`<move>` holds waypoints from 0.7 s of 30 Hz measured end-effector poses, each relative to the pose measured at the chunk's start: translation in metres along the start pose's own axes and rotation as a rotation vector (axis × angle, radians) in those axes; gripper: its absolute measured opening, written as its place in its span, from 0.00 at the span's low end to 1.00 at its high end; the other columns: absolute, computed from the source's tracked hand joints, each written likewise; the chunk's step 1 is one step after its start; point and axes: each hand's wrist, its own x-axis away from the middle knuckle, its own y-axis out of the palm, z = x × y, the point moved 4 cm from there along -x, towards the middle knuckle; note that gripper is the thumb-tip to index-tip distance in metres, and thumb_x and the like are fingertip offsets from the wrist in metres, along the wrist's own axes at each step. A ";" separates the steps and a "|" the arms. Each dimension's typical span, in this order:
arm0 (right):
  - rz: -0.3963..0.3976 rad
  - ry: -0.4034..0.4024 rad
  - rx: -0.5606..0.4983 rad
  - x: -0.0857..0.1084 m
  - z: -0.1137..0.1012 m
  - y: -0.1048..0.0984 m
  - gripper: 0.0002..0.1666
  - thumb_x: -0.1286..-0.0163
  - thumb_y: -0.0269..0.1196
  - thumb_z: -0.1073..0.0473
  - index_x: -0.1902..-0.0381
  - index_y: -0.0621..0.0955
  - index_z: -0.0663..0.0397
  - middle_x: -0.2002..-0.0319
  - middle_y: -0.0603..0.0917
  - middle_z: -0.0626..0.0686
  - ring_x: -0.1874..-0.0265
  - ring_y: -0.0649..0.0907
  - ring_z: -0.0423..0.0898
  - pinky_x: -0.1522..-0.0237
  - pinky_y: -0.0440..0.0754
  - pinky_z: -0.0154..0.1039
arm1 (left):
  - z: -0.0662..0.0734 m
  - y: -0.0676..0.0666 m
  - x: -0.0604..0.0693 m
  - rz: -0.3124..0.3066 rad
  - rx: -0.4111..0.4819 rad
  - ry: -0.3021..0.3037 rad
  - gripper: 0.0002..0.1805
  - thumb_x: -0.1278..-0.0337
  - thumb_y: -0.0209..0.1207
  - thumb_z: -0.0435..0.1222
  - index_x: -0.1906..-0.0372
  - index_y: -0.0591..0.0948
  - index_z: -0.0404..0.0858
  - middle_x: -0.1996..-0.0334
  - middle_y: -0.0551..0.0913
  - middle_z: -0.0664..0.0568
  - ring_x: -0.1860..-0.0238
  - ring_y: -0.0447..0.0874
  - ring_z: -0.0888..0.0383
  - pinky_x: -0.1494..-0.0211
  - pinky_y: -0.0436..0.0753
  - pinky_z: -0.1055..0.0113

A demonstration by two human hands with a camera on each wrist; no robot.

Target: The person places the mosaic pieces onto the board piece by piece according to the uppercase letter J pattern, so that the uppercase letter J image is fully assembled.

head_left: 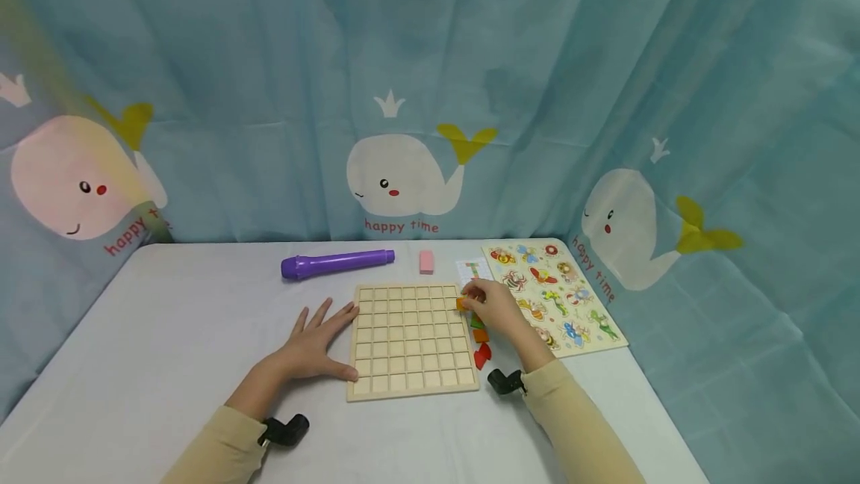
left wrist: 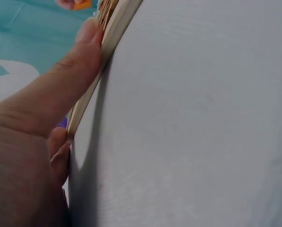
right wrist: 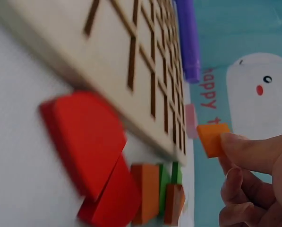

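At the centre of the head view we find a square pale wooden board (head_left: 414,343) divided by raised strips into a grid of shallow cells, lying flat on the white worktop (head_left: 416,439). To its left, we observe the left hand (head_left: 310,349) with fingers spread and extended, the thumb and fingertips touching the board's left rim. To its upper right, the right hand (head_left: 496,306) pinches a small orange square block (right wrist: 212,139) between thumb and finger; in the right wrist view we see this block at centre right, apart from the board.

Along the board's right edge we note two red flat pieces with curved outlines (right wrist: 91,142), touching each other, and small orange and green blocks (right wrist: 147,194) at the lower centre of the right wrist view. Above the board in the head view lie a purple microphone-shaped toy (head_left: 337,264) and a pink rectangular block (head_left: 426,262). At right we see a small white printed card (head_left: 472,267) and a cream board printed with colourful insects (head_left: 598,342). Behind hangs a blue whale-print curtain (head_left: 403,36).
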 end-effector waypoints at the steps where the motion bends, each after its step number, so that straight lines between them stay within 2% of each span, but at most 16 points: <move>1: -0.007 -0.006 -0.013 -0.001 -0.002 0.001 0.07 0.30 0.67 0.56 0.56 0.87 0.49 0.67 0.85 0.45 0.72 0.79 0.41 0.70 0.79 0.37 | 0.000 0.001 0.000 -0.007 -0.005 -0.006 0.70 0.72 0.71 0.73 0.20 0.58 0.45 0.19 0.56 0.48 0.19 0.36 0.34 0.24 0.30 0.30; 4: -0.022 -0.028 -0.044 -0.007 -0.009 0.006 0.09 0.28 0.66 0.54 0.54 0.88 0.46 0.63 0.86 0.44 0.69 0.80 0.41 0.68 0.80 0.38 | -0.001 0.001 0.001 -0.020 -0.014 -0.013 0.71 0.71 0.70 0.73 0.19 0.56 0.45 0.19 0.54 0.48 0.19 0.36 0.35 0.24 0.30 0.30; 8: -0.037 -0.046 -0.086 -0.017 -0.019 0.015 0.08 0.29 0.67 0.52 0.57 0.89 0.44 0.60 0.88 0.45 0.68 0.82 0.41 0.66 0.82 0.38 | 0.000 0.000 0.000 -0.046 -0.012 -0.024 0.72 0.70 0.70 0.74 0.18 0.53 0.45 0.18 0.52 0.48 0.19 0.33 0.35 0.24 0.29 0.31; 13: -0.079 -0.037 -0.137 -0.028 -0.031 0.034 0.08 0.30 0.67 0.52 0.57 0.89 0.44 0.57 0.89 0.47 0.64 0.83 0.42 0.61 0.83 0.39 | 0.001 -0.002 0.000 -0.065 -0.023 -0.034 0.72 0.70 0.70 0.73 0.19 0.53 0.45 0.18 0.51 0.47 0.19 0.32 0.35 0.24 0.28 0.30; 21: -0.107 -0.027 -0.176 -0.041 -0.044 0.059 0.05 0.30 0.67 0.53 0.60 0.89 0.44 0.61 0.88 0.45 0.64 0.83 0.42 0.62 0.83 0.37 | 0.002 -0.002 0.000 -0.077 -0.014 -0.041 0.71 0.69 0.70 0.73 0.18 0.53 0.46 0.18 0.50 0.49 0.19 0.32 0.36 0.24 0.28 0.31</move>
